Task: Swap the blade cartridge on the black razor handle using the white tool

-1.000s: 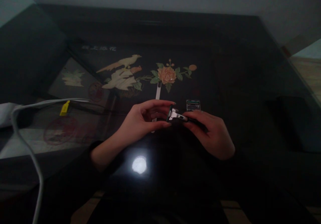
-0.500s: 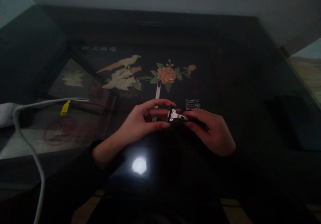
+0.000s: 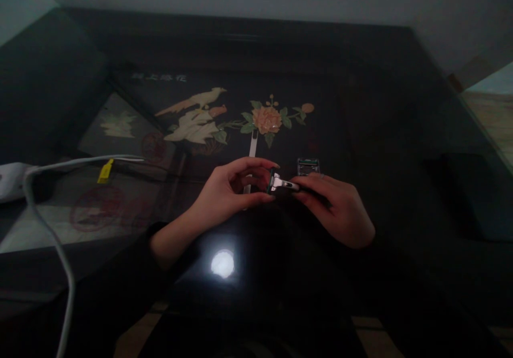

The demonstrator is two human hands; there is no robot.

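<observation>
The razor (image 3: pixel 282 185) is held above the dark glossy worktop (image 3: pixel 401 133): the right hand (image 3: pixel 336 208) has its fingers closed on the handle, the left hand (image 3: pixel 228 189) pinches the head. A slip there could nick a fingertip. A spare cartridge (image 3: pixel 308 166) lies just beyond; a white cable (image 3: pixel 48 230) trails well left.

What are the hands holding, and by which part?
A razor: the right hand grips its handle, while the left hand pinches its head between thumb and fingers.
</observation>
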